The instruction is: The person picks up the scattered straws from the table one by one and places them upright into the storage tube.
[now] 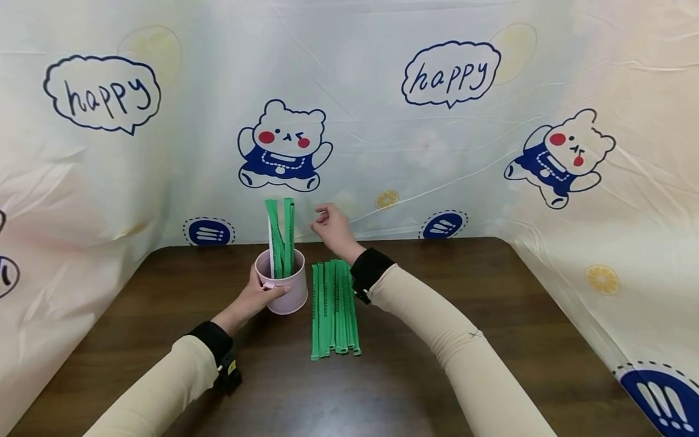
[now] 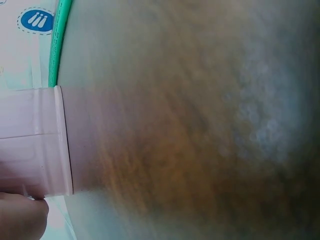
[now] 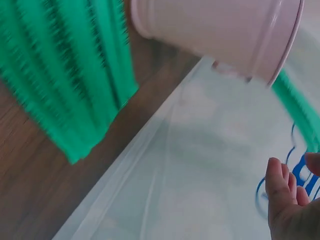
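Note:
A pale pink metal pail (image 1: 287, 297) stands on the table, with several long, slim green packets (image 1: 289, 237) upright in it; one shows a white side. My left hand (image 1: 255, 300) grips the pail's near left side, thumb across its front; in the left wrist view only part of that hand (image 2: 22, 215) shows beside the pail (image 2: 30, 145). My right hand (image 1: 333, 229) is raised to the right of the upright packets, apart from them. In the right wrist view its fingers (image 3: 280, 187) are loosely bent and hold nothing.
A row of green packets (image 1: 333, 309) with dark print lies side by side on the brown wooden table (image 1: 437, 364), right of the pail. Behind the table hangs a pale curtain (image 1: 366, 145) printed with bears and "happy" bubbles.

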Motion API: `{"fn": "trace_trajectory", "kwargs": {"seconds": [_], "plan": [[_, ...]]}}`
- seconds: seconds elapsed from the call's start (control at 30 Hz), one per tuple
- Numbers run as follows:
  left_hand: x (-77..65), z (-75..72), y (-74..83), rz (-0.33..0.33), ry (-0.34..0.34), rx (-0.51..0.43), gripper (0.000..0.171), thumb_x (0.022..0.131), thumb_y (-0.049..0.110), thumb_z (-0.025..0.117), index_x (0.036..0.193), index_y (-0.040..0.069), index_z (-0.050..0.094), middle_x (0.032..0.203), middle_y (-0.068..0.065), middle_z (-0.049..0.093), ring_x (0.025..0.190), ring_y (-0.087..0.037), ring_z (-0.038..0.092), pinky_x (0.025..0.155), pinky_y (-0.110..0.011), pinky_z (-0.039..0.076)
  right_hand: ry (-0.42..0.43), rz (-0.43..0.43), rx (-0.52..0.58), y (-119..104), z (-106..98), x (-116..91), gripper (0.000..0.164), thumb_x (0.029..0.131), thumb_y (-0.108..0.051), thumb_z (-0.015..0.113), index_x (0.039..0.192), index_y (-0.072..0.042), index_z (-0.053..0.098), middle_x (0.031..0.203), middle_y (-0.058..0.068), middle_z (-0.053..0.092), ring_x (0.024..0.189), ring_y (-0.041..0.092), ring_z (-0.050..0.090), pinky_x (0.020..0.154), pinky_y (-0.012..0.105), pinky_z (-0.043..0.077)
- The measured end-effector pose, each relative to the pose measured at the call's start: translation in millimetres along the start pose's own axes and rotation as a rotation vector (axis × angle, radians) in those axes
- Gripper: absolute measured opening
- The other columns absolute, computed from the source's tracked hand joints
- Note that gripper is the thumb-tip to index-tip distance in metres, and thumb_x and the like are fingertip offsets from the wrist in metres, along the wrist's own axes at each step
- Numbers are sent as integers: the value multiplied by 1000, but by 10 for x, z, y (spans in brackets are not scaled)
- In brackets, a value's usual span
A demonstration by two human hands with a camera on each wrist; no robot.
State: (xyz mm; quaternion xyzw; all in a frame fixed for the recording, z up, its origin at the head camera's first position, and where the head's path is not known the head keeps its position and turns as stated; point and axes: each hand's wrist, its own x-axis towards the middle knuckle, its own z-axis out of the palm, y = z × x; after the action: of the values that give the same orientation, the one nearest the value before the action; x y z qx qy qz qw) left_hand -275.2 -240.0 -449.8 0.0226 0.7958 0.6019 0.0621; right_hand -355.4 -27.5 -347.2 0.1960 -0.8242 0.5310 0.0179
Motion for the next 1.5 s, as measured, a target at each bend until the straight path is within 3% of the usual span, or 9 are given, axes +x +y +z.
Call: {"fn": "trace_trajectory", "kwargs": {"seconds": [0.23, 0.5, 0.7, 0.77, 1.0, 1.23, 1.33, 1.4, 1.5], "plan": [[7, -22, 23, -19, -4, 9, 107, 94, 24, 68, 160, 16, -15, 167, -22, 5, 153, -43, 14, 127, -67, 13, 43, 28, -49, 258, -228, -13, 32, 101, -8, 58, 132, 2, 56, 116, 21, 63, 111, 35, 63, 93, 38, 52], [12, -13, 12, -24, -4, 22, 107, 95, 25, 68, 160, 16, -17, 167, -22, 3, 153, -44, 13, 126, -68, 13, 5, 106, -135, 619, -319, -140, 29, 100, -5, 59, 128, 3, 60, 113, 20, 65, 106, 33, 63, 92, 39, 51], [18, -25, 10, -26, 2, 33, 108, 95, 26, 69, 160, 16, -17, 167, -22, 3, 154, -43, 13, 127, -67, 12, -74, 223, -177, 866, -303, -250, 32, 100, -3, 59, 131, 4, 58, 111, 21, 65, 89, 28, 65, 79, 33, 51], [21, -24, 6, -24, 3, 29, 108, 94, 24, 68, 160, 16, -17, 167, -22, 3, 154, -43, 13, 127, -66, 12, -106, 261, -176, 931, -285, -287, 34, 100, -2, 58, 133, 4, 57, 115, 22, 65, 82, 24, 63, 76, 31, 51], [-3, 0, 40, -31, -4, 26, 107, 95, 25, 67, 160, 17, -17, 168, -21, 3, 154, -43, 13, 127, -67, 13, -158, 297, -193, 972, -200, -420, 37, 97, 1, 61, 133, 8, 56, 132, 25, 60, 94, 34, 67, 77, 37, 57], [12, 7, 38, -12, -1, 11, 105, 95, 24, 67, 160, 16, -15, 167, -22, 4, 153, -43, 13, 126, -68, 13, -160, 296, -242, 1045, -126, -400, 40, 96, 6, 58, 136, 8, 55, 145, 24, 56, 70, 17, 56, 65, 26, 44], [21, 1, 37, -7, 5, 15, 106, 95, 25, 68, 160, 15, -15, 167, -22, 4, 153, -43, 14, 126, -68, 14, -162, 291, -257, 1080, -97, -370, 9, 94, 9, 57, 91, 0, 57, 108, 20, 67, 60, 13, 43, 61, 26, 36], [28, -5, 31, -10, 9, 12, 106, 95, 26, 68, 161, 15, -14, 167, -22, 5, 153, -43, 14, 126, -67, 13, -158, 286, -264, 1102, -74, -350, 33, 93, 10, 57, 77, -13, 39, 80, 9, 61, 56, 12, 37, 59, 26, 31], [32, -13, 21, -8, 6, 14, 107, 95, 25, 68, 160, 16, -15, 167, -22, 5, 153, -43, 14, 127, -67, 14, -165, 275, -302, 1111, -36, -323, 50, 91, 14, 54, 74, -19, 21, 58, -4, 29, 54, 12, 22, 58, 28, 23]]}}
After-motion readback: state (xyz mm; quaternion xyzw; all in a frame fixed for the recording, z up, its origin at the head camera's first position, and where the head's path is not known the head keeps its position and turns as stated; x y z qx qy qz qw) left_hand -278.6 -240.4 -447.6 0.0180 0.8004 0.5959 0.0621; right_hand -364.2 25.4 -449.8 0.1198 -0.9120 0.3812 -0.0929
